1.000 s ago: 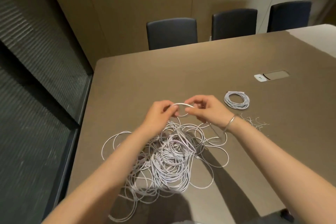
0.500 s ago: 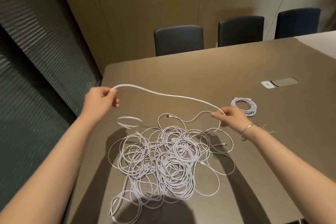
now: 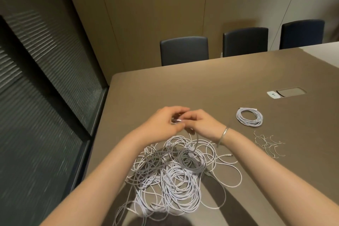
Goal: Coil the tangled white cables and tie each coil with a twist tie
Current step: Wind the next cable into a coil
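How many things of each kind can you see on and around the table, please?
Chairs: 3
Finished cable coils: 1
Tangled cable piles: 1
Twist tie heaps: 1
Table outlet panels: 1
Total: 7

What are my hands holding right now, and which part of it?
Both the left hand and the right hand pinch a thin white cable between them above the tangled pile of white cables. Motion blur hides which part.
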The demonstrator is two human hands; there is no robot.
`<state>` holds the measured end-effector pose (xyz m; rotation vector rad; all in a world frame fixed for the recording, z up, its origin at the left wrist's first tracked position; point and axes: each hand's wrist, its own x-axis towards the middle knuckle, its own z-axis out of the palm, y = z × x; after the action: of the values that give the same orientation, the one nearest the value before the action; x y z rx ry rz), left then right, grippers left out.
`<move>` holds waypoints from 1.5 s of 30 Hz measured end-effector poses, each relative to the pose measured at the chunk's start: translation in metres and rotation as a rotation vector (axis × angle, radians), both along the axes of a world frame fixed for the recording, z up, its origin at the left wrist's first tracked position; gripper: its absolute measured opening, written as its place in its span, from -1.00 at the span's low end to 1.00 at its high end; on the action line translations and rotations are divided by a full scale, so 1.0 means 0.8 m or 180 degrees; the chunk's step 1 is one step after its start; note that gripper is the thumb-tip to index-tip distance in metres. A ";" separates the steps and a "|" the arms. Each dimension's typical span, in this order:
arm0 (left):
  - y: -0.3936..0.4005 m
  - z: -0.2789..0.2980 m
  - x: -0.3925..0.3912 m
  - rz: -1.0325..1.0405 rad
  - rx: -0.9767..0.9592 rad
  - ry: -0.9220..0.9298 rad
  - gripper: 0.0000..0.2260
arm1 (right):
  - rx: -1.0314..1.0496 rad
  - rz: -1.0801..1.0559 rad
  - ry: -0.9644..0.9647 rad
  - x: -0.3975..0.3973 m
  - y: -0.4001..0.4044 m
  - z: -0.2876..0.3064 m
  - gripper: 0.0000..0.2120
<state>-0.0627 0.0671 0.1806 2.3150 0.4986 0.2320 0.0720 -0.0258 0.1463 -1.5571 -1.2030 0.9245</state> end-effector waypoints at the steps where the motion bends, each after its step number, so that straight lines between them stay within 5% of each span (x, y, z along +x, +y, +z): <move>1: 0.004 0.002 0.000 -0.0010 -0.0050 0.0071 -0.60 | 0.0087 -0.0027 0.0151 -0.002 -0.002 0.000 -0.85; 7: 0.011 0.012 -0.008 -0.0003 -0.0356 0.0622 -0.83 | 0.0497 -0.0431 0.0709 -0.005 -0.004 -0.007 -0.77; 16: 0.023 0.018 -0.016 0.0646 -0.1071 0.0275 -0.79 | 0.0705 -0.1025 0.0272 -0.017 0.000 -0.022 -0.68; 22: 0.035 0.049 -0.029 0.1015 -0.1302 -0.0354 -0.79 | 0.0483 -0.2227 -0.0217 -0.039 0.001 -0.061 -0.72; 26: 0.035 0.068 -0.033 0.1167 -0.1522 -0.0755 -0.78 | -0.0089 -0.1385 0.0399 -0.086 0.024 -0.084 -0.69; 30: 0.028 0.087 -0.040 0.1067 -0.1987 -0.1170 -0.79 | -0.0129 -0.0171 -0.0066 -0.130 0.057 -0.074 -0.34; 32: 0.027 0.096 -0.046 0.0983 -0.2199 -0.1280 -0.80 | -0.0085 0.0111 -0.0086 -0.149 0.078 -0.070 -0.36; 36: 0.037 0.116 -0.070 0.1036 -0.2601 -0.1506 -0.79 | 0.0046 -0.0048 -0.0556 -0.163 0.107 -0.074 -0.85; 45: 0.078 0.130 -0.144 0.1429 -0.2959 -0.2081 -0.79 | -0.0415 -0.0088 -0.0719 -0.066 0.075 -0.089 -0.69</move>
<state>-0.1781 0.1299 0.2845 1.1160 0.6035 0.7564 0.0189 0.0341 0.0748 -1.8163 -1.2951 0.8395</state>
